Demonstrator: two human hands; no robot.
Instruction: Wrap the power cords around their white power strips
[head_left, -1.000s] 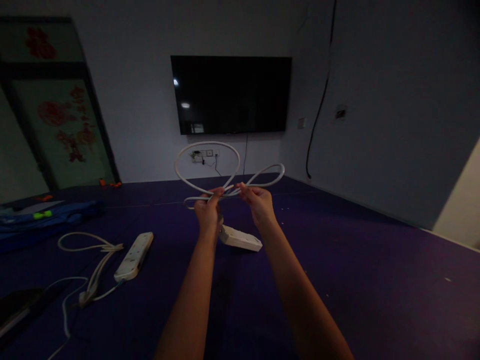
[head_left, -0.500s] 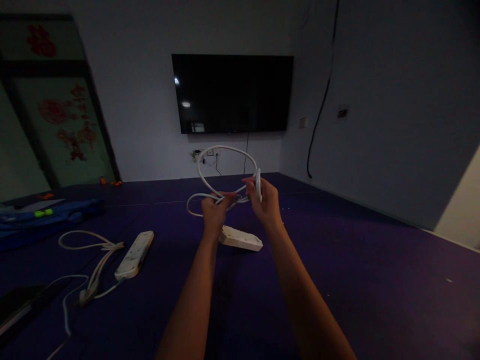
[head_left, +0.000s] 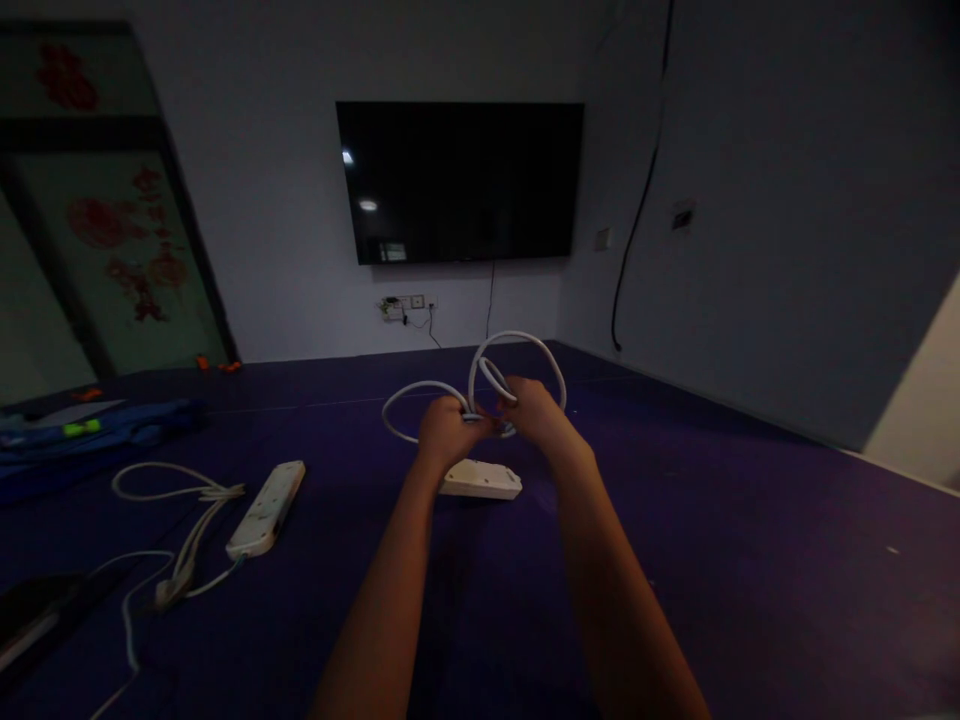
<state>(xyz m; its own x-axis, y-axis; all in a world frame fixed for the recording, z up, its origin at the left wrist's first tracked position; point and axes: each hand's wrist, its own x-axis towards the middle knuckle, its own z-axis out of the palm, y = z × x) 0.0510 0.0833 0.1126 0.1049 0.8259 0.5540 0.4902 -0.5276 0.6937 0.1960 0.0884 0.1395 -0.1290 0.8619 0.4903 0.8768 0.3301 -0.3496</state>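
the two forearms [head_left: 394, 580] reach forward from the bottom edge and slant inward, so the left hand [head_left: 448, 432] and the right hand [head_left: 534, 408] come close together at the middle, backs up and raised above the purple floor [head_left: 750, 560]. the left hand is clamped on a white cord [head_left: 517, 334], which bends out in a loop to its left; the right hand is closed on the same cord, with a tall loop rising behind it and a smaller one by its knuckles. the fingertips are partly hidden, and so is the middle of the cord.

just below the hands lies a white power strip [head_left: 484, 480], its left end covered by the left hand and wrist. to the left, well apart, lie a second power strip [head_left: 266, 508] and a bundled cable [head_left: 196, 538]. blue cloth [head_left: 142, 430] lies beyond them. a television [head_left: 461, 180] hangs on the far wall [head_left: 270, 200].
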